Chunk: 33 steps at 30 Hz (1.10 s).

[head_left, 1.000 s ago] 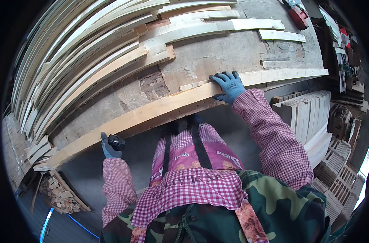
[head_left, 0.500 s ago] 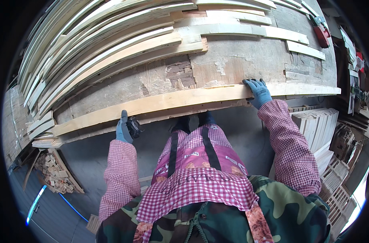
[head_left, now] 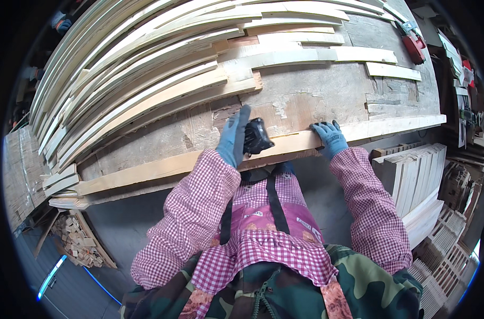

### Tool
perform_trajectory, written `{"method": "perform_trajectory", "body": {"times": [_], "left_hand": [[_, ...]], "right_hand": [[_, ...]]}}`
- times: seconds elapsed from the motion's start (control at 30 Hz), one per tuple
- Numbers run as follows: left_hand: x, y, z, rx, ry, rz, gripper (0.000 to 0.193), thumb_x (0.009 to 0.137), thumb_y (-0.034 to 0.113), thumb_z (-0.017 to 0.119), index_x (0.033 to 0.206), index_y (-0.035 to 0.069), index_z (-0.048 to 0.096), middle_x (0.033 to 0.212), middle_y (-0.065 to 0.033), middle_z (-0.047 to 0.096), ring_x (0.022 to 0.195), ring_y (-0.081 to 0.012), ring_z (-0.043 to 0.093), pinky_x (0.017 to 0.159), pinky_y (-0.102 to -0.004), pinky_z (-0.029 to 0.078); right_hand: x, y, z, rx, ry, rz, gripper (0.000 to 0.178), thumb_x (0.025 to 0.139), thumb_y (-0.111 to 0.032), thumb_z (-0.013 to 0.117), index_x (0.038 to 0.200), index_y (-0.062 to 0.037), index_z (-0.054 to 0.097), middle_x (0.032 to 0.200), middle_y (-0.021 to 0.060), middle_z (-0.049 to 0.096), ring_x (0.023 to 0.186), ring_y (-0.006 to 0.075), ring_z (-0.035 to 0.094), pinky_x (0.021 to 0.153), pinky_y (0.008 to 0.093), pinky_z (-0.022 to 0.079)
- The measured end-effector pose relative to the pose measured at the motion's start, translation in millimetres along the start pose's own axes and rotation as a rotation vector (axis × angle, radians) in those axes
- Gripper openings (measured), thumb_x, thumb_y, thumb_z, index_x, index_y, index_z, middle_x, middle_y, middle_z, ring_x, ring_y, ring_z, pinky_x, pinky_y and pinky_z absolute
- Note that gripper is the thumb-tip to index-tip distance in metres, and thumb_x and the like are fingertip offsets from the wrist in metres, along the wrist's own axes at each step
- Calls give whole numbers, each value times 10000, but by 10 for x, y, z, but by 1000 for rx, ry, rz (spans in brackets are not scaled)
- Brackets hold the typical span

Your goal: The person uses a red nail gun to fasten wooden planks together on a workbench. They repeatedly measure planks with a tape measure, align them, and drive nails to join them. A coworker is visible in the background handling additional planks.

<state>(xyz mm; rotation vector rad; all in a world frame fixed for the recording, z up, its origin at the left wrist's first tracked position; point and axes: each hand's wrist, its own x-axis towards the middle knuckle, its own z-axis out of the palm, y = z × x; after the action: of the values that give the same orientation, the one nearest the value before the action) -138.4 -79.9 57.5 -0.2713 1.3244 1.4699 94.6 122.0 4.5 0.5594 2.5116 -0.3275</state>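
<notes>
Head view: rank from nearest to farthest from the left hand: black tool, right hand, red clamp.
1. Black tool: held in the left hand, on the long plank.
2. Right hand: further right, flat on the same plank.
3. Red clamp: far upper right of the bench.

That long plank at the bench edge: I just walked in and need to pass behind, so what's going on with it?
A person in blue gloves is working on the long wooden plank that lies along the near edge of the workbench. The left hand holds a small black power tool against the plank, and the right hand presses flat on it. Stacked wooden slats fill the far side of the bench.
</notes>
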Motion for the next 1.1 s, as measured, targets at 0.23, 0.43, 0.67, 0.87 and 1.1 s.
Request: {"method": "perform_trajectory", "body": {"times": [0.23,0.43,0.67,0.87,1.1], "left_hand": [[255,-490,556,1552,-17,733,867,774,497,661,1408,35,291,1365,-207,393,1303,-340,337,1104,-427,238],[181,-1166,583,1783,-56,746,810,677,453,721,1350,120,418,1333,-96,419,1229,-309,355,1060,-451,256],[336,-1264,594,1848,-6,773,786,601,422,751,1309,210,484,1278,-41,500,1138,-264,460,991,-431,336],[313,-1306,609,1845,44,764,784,588,403,757,1302,214,493,1275,-41,509,1142,-261,461,999,-426,339],[270,-1213,729,1874,46,645,783,596,353,779,1307,209,486,1271,-34,505,1157,-255,450,1024,-404,333]], "right_hand": [[-71,2,9,78,77,-83,812,659,-246,785,1355,-175,373,1336,81,446,1263,270,396,1131,472,195],[-256,507,-23,191,290,-268,952,636,-319,795,1426,-188,279,1387,87,379,1316,285,318,1144,473,165],[-278,1304,38,-31,151,-99,878,562,-325,817,1341,-287,415,1301,45,445,1220,255,403,1073,464,265],[-221,1357,-22,56,118,-158,770,565,-362,806,1264,-266,499,1216,25,504,1139,257,461,989,445,348],[-173,1291,-271,-42,-40,-128,761,591,-425,786,1277,-264,499,1187,20,527,1111,231,492,957,411,377]]}}
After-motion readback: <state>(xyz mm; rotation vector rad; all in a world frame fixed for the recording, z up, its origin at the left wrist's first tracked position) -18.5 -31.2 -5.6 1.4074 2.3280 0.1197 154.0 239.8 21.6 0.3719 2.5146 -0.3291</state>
